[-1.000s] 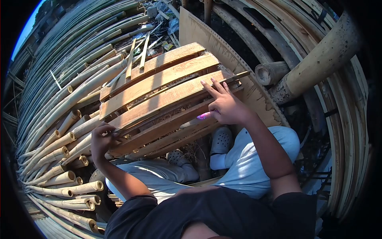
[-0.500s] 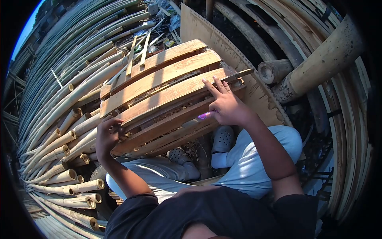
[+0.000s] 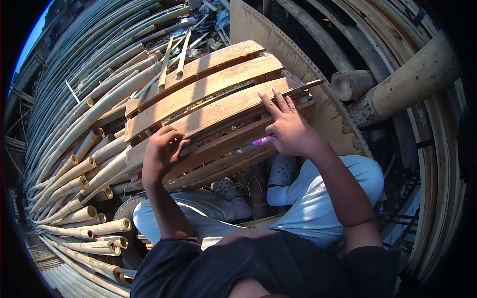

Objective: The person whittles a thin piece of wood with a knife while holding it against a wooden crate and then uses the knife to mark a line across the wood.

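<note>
Since the earlier frame, the left hand (image 3: 161,149) has climbed from the lower left corner of the slatted bamboo panel (image 3: 208,107) onto its face, and the panel sits a little higher in the view; the right hand has barely shifted.

Far left, a stack of bamboo poles (image 3: 82,174) lies with cut ends toward the camera, just beside the panel's left edge. The left hand curls over a middle slat, fingers (image 3: 171,136) clenched on its edge. The panel itself leans tilted across the person's knees, above grey trousers and clogs (image 3: 280,171). It looks stiff, with flat split slats fixed to cross battens; I judge it moderately heavy but awkward and broad rather than fragile. Its surfaces look dry and rough, so slipping seems unlikely, though splinters and sharp split edges are a risk. The best hold appears to be on opposite slat edges or through the gaps.

The right hand (image 3: 290,131) rests near the right edge, fingers spread flat on a slat, with something small and purple (image 3: 259,142) tucked under the palm. Further right stands a thick bamboo post (image 3: 412,74).
</note>
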A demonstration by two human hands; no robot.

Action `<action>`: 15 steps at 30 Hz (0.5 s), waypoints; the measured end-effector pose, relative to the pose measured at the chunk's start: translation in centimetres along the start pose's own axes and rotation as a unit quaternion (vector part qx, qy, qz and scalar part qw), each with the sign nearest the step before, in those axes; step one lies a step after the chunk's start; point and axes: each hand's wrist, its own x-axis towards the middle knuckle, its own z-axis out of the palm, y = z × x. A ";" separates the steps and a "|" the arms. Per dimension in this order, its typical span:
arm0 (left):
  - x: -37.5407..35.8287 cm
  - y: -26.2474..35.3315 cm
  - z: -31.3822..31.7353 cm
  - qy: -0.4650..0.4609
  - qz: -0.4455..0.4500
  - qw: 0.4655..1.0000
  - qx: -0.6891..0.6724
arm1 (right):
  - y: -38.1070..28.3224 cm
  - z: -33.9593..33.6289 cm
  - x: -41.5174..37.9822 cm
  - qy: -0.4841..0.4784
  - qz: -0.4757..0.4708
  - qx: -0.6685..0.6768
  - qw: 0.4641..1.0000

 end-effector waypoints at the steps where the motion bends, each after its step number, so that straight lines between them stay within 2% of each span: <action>1: 0.3 0.2 0.6 0.008 0.015 1.000 0.010 | 0.0 0.0 0.0 0.005 -0.001 0.001 1.000; 5: 1.3 1.5 2.6 0.036 0.048 0.998 0.020 | -0.2 -0.1 -0.1 0.008 -0.001 0.003 1.000; 7: 1.6 2.3 3.6 0.042 0.045 0.998 0.018 | -0.2 0.1 -0.1 0.009 -0.001 0.002 1.000; 9: 1.8 3.4 4.2 0.043 0.006 0.998 0.036 | -0.2 0.3 0.0 0.008 -0.001 0.001 1.000; 15: 2.2 3.1 5.0 0.067 0.056 0.993 0.085 | -0.3 0.0 0.2 -0.012 0.004 -0.036 0.999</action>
